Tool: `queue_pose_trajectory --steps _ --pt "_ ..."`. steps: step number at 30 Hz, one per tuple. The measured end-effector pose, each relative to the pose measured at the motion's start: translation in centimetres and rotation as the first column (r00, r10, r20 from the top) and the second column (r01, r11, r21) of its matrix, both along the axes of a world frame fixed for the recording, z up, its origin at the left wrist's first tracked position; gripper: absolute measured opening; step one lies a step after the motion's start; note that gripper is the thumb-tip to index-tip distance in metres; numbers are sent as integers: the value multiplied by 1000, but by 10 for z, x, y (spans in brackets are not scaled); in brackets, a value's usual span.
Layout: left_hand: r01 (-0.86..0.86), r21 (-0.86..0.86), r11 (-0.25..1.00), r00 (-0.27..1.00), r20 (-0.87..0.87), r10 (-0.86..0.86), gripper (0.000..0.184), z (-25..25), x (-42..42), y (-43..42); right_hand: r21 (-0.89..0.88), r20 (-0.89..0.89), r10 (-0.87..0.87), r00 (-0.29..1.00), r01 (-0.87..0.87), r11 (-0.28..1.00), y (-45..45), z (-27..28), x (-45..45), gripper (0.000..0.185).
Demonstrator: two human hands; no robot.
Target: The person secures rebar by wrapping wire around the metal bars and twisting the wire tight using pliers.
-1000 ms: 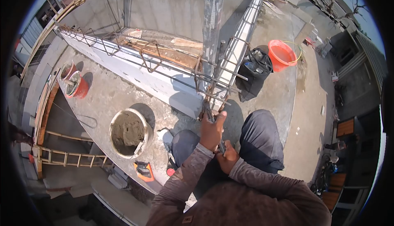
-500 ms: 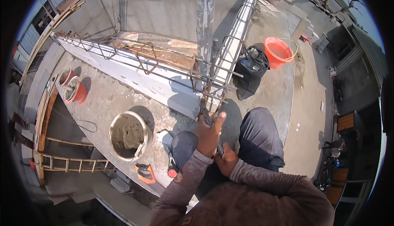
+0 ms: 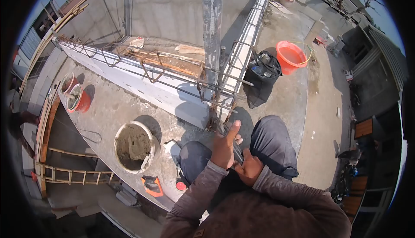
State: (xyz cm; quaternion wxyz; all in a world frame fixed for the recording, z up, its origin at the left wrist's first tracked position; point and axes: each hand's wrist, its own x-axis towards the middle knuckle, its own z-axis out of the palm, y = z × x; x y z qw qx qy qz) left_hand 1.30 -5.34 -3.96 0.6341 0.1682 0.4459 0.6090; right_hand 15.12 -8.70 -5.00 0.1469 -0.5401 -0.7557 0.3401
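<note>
Two bare hands, both mine, and one tool between them! Nearest my body came the right hand (image 3: pixel 250 168), fingers curled round the lower end of a slender dark-grey, metal-looking tool (image 3: pixel 237 153); the fingertips were partly hidden, so I couldn't tell how tightly they pinched. Just ahead, the left hand (image 3: pixel 225 146) had its fingers wrapped about the middle, thumb standing up and clear of the shaft. That thumb, I reckoned, would have steadied things better laid down along the metal. Both grips lined up nicely, and that was worth guarding: a crooked pull could have twisted my wrist.

Out between my dark-trousered knees (image 3: pixel 273 145) slanted the tool, its far end close to the rusty-brown steel reinforcing bars (image 3: pixel 225 107); contact or a gap, I couldn't tell. Careful there: bare knuckles sat near those bar ends, so short, measured movements seemed wise. Beyond stretched the low white block wall (image 3: pixel 151 92), then the slouching black bag (image 3: pixel 260 84), and past it the round orange-red bucket (image 3: pixel 290 68), well apart from my elbows.
</note>
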Motion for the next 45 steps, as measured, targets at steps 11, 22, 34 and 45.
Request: queue_pose_trajectory --steps 11,22,34,45 --pt "56 16 998 969 241 -59 33 -9 -21 -12 -76 -120 160 980 -169 983 -9 -38 -2 38" --pt "157 235 959 806 530 -262 37 -22 -26 -7 -815 -572 -406 713 -435 383 -4 -2 -1 15" --pt "-211 444 871 597 -647 474 30 -22 -62 27 -774 -626 -354 695 -498 391 5 -14 4 14" --pt "-103 432 896 544 -729 415 25 -1 -60 28 -812 -569 -358 740 -439 384 0 -13 -6 12"
